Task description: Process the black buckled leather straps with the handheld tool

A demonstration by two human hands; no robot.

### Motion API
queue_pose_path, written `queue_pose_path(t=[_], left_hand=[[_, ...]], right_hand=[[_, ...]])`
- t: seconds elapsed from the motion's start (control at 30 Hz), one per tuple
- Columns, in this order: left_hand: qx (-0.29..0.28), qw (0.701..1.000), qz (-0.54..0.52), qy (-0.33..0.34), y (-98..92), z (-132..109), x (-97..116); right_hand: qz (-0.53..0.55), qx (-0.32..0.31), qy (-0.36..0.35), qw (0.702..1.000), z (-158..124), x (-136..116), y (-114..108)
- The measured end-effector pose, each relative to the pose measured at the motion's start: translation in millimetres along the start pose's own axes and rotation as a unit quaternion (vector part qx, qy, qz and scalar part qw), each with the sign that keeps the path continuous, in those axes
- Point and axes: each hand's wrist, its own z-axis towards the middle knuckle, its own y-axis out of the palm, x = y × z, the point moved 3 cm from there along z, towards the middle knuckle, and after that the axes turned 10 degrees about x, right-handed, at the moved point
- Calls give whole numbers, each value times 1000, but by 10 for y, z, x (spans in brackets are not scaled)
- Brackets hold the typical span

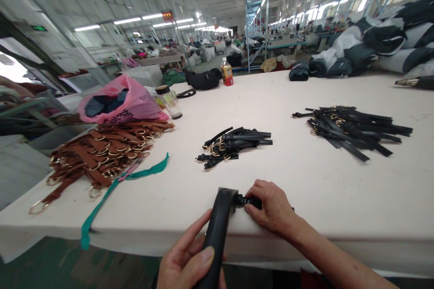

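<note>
My left hand (188,259) grips a long black tool (217,230) by its handle, with the tool's head resting at the near edge of the white table (305,189). Beside the tool's head, my right hand (271,207) pinches a short black strap (249,201) flat against the table. A small pile of black straps with gold buckles (233,144) lies just beyond my hands. Farther right sits a larger pile of black straps (352,128).
A heap of brown straps with gold rings (101,153) lies at the left, with a green ribbon (111,189) trailing over the edge. Behind it are a pink plastic bag (122,99), a jar (167,99), a bottle (226,72) and dark fabric bundles (366,49).
</note>
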Motion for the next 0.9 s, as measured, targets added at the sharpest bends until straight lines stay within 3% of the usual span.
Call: queue_pose_path(t=[0.3, 0.57, 0.9], left_hand=[[-32, 999, -17, 9, 8, 126, 52], [17, 999, -20, 23, -198, -32, 55], [-50, 998, -41, -2, -153, -3, -61]], right_hand=[[-22, -23, 15, 999, -67, -13, -111], [-23, -12, 33, 999, -65, 14, -107], [-8, -1, 24, 1000, -85, 28, -82]])
